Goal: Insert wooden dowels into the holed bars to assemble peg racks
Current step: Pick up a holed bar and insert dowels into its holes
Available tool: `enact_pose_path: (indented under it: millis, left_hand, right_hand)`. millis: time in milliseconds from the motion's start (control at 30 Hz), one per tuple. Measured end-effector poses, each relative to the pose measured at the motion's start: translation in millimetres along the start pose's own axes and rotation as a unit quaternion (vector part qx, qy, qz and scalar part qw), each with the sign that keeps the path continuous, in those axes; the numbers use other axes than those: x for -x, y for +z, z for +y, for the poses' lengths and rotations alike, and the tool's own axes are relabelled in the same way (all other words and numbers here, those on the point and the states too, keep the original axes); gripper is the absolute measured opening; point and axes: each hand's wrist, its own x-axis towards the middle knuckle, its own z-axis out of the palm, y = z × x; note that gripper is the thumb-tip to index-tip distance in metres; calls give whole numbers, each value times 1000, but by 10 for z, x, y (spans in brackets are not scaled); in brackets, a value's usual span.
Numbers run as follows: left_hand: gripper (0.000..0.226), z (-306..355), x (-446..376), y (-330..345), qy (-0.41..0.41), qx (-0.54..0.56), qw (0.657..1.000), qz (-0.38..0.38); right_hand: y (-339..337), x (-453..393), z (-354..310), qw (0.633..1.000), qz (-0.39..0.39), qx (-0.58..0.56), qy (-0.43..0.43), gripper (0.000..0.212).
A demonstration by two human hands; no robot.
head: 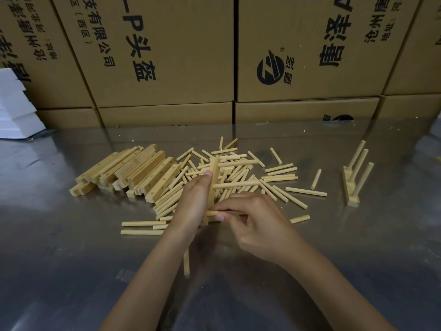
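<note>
White foam blocks [14,108] cut off at frame edge, far left of the dowel pile [238,173]. Stack of holed bars [133,170], square-cut pale wood, touching pile's left side. Left hand [193,204] grips one bar [213,187] upright over the pile; bar's lower end hidden behind fingers. Right hand [260,225] pinches a dowel [212,213] against that bar; whether the tip is in a hole, cannot tell. Finished rack [353,180], three pegs up, well right of pile on bare shiny metal table [71,259]. Cardboard boxes [167,56] wall off the back.
</note>
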Motion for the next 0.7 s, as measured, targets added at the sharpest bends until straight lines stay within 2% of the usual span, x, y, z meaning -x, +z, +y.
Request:
enact_pose_path:
  millis: [133, 267, 367, 433, 467, 533, 600, 700]
  left_hand:
    - [20, -10, 39, 24, 23, 7, 1000, -6]
    - [36, 20, 71, 58, 51, -25, 998, -5]
    - [30, 28, 68, 66, 48, -28, 998, -9]
    - [22, 22, 52, 58, 30, -22, 999, -16]
    - [20, 17, 43, 50, 21, -25, 999, -21]
    - [22, 8, 29, 29, 6, -30, 999, -24]
    - [25, 2, 15, 11, -14, -34, 999, -22]
    - [38, 2, -32, -26, -46, -28, 999, -4]
  right_hand:
    - [11, 18, -9, 1000, 9, -11, 24, 22]
    - [33, 20, 15, 995, 4, -65, 79, 32]
    - [50, 9, 4, 980, 14, -154, 122, 15]
    - [25, 5, 7, 969, -10, -199, 143, 3]
    - [5, 7, 17, 967, -26, -208, 145, 4]
    - [-32, 9, 34, 966, -46, -211, 143, 8]
    - [-54, 4, 35, 971, -33, -197, 135, 9]
    - [-74, -1, 48, 993, -1, -89, 83, 11]
